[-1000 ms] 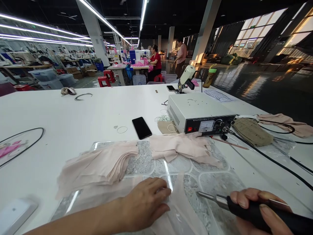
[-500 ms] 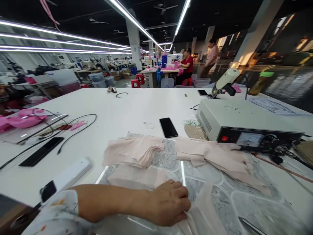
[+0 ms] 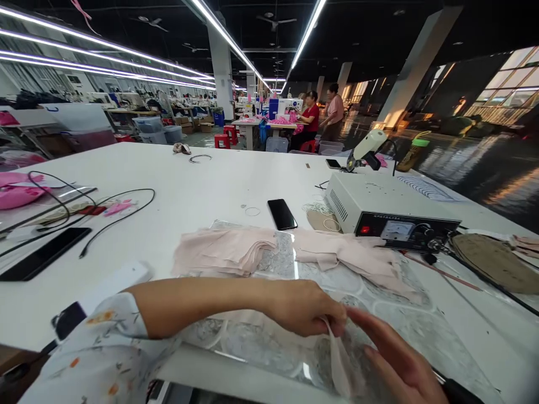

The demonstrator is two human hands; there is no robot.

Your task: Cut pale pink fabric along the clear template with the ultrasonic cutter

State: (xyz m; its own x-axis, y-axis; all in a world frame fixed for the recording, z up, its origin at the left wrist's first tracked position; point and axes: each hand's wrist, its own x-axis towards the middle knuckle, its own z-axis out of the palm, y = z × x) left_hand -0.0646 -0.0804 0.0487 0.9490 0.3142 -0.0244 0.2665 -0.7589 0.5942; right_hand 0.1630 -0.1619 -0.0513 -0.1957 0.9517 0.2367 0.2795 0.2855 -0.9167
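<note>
My left hand (image 3: 309,308) reaches in over the clear sheet (image 3: 265,350) with its fingers pinched on a thin pale pink fabric piece (image 3: 341,365), which hangs down from the fingertips. Beside it my right hand (image 3: 396,359) has its fingers stretched out and the thumb apart, the fingertips close to the left hand's. Just past the right hand, partly hidden by it, lies a dark-handled tool (image 3: 458,390). A layered stack of pale pink fabric pieces (image 3: 227,249) lies beyond my left arm, and a second pile of fabric (image 3: 349,252) lies to its right.
A grey control box (image 3: 391,202) with a dial stands at the right, with a pale handheld device (image 3: 368,148) behind it. A black phone (image 3: 282,214) lies mid-table. Cables (image 3: 122,224) and a dark slab (image 3: 44,255) occupy the left. Several people work farther off.
My left hand has moved right and lifted the fabric piece, which now hangs from its fingers. My right hand has come into view from the lower right. The whole view has shifted slightly.
</note>
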